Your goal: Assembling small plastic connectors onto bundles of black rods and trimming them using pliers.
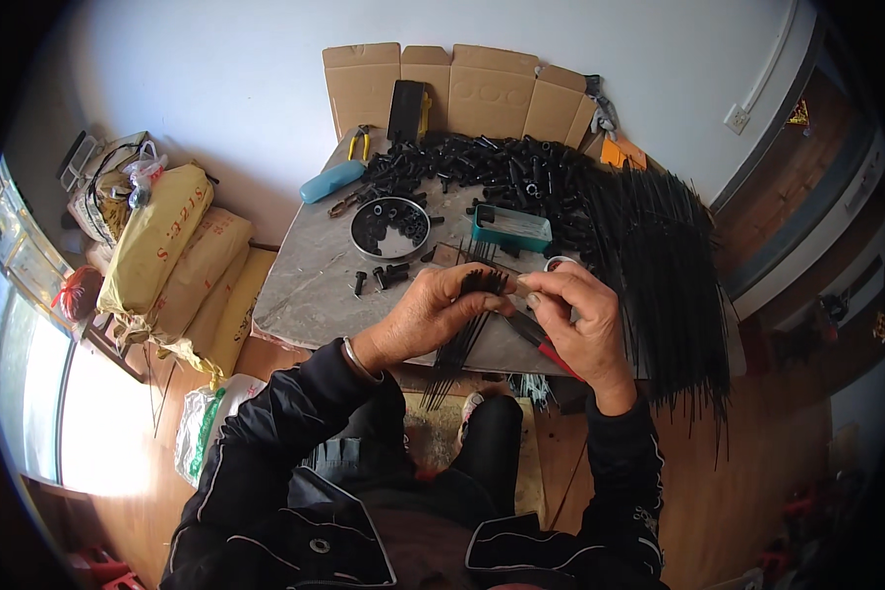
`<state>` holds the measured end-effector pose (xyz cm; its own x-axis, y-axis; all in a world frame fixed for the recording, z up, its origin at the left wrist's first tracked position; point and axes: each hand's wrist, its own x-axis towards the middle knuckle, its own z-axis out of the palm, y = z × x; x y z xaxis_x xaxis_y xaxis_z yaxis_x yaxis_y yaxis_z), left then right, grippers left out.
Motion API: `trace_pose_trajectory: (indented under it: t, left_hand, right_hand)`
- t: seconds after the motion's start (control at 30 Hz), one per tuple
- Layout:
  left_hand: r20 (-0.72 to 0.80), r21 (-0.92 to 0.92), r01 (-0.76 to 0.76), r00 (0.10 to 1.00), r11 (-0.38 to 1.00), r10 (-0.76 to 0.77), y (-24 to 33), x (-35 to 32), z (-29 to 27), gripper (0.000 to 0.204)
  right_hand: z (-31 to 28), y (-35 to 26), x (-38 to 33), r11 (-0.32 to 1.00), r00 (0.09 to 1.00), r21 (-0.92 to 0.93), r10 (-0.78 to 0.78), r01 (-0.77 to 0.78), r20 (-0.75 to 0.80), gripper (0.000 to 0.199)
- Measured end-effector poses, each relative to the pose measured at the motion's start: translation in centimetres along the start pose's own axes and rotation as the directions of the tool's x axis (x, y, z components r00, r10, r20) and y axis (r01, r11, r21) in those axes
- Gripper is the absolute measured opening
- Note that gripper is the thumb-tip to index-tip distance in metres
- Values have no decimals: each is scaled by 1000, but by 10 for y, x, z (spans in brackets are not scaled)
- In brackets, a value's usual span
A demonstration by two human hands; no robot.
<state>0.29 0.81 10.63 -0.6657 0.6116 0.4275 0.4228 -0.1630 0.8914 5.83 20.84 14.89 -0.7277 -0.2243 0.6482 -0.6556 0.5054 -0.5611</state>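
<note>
My left hand (442, 310) is closed around a row of small black pieces (485, 279), their dark ends sticking up between thumb and fingers. Long thin black strips (454, 356) run below that hand and past the table's front edge; whether it also grips them I cannot tell. Close by on the right, my right hand (585, 320) pinches thumb and forefinger together at the tips of the left fingers. What sits in this pinch is too small to make out. A red-handled tool (558, 360) lies under the right hand, partly hidden.
The grey table (305, 295) bears a round metal dish (355, 241) of black rings, a teal box (511, 236), a heap of black cylindrical parts (501, 172) and a blue case (331, 183). Black strips (674, 295) overhang its right side. Cardboard (492, 88) stands behind; sacks (157, 241) lie left.
</note>
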Motion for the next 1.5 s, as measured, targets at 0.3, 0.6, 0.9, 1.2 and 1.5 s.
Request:
trace_pose_trajectory:
  t: [0.3,0.6,0.9,1.2,1.5]
  left_hand:
    - [-2,56,-82,997,995,82,-7,0,2,21]
    - [94,142,-84,993,986,71,5,6,-3,20]
    - [179,450,-339,941,826,288,6,14,-22,38]
    - [242,488,-349,935,800,260,7,16,-32,41]
    - [323,521,-433,897,735,300,3,20,-40,49]
  right_hand:
    - [-1,-7,-3,1000,1000,-27,-9,9,5,22]
    - [-16,-18,21,824,926,-425,-355,376,130,20]
    - [6,-5,13,987,992,-109,-116,120,45,15]
    - [20,-5,17,953,979,-229,-203,197,0,26]
    - [20,-9,31,827,921,-433,-388,360,25,34]
